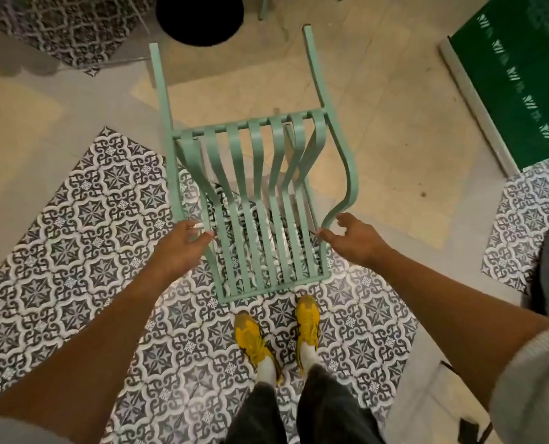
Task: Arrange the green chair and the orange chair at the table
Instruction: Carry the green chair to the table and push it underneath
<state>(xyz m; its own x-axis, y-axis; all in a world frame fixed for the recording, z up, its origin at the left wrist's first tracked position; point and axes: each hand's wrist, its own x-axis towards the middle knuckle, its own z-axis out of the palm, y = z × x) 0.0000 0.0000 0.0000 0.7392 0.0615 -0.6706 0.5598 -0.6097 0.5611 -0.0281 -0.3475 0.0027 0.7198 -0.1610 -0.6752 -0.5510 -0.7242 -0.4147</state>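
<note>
Our left fingers (192,226) are curling loosely against the left side rail of the green chair (260,187), touching it near the top of its backrest without closing around it. Our right fingers (326,232) are spreading open, the tips just meeting the curved right side rail, so neither hand is gripping. Our left hand (178,248) and right hand (356,238) are reaching out on either side of the slatted backrest, bare forearms stretching back toward the lower corners of the view, with a grey sleeve (535,379) showing on the right arm.

The chair is sitting on the floor directly in front of us, its back toward us and its front legs pointing away. Its near part is standing on a patterned tile patch (74,235), its far part over plain beige floor (395,139). Our yellow shoes (250,341) are standing on the same patterned patch, just behind the backrest's top bar. A round black object (199,17) is lying beyond the chair near the floor's far edge, and a green mat (523,75) is lying toward the far right corner.
</note>
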